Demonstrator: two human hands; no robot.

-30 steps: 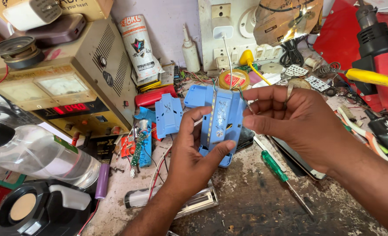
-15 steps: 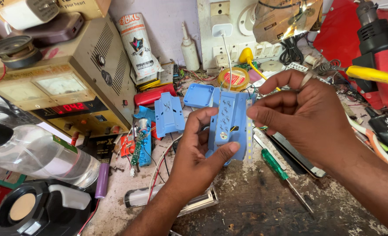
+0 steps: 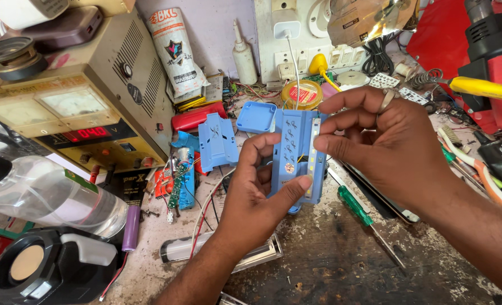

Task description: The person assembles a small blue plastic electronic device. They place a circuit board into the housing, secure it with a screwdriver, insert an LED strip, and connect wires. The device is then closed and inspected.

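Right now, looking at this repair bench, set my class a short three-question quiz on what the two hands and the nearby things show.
1. True or false: the left hand grips the blue plastic housing from below.
2. Which hand wears a ring? A) left B) right C) neither
3. Fill in: the screwdriver lying on the bench under the right hand has a ____ handle.

Key
1. True: its thumb presses the lower front of the housing.
2. B: the ring sits on a finger of the right hand, whose fingers pinch the pale strip on the housing's right edge.
3. Green.
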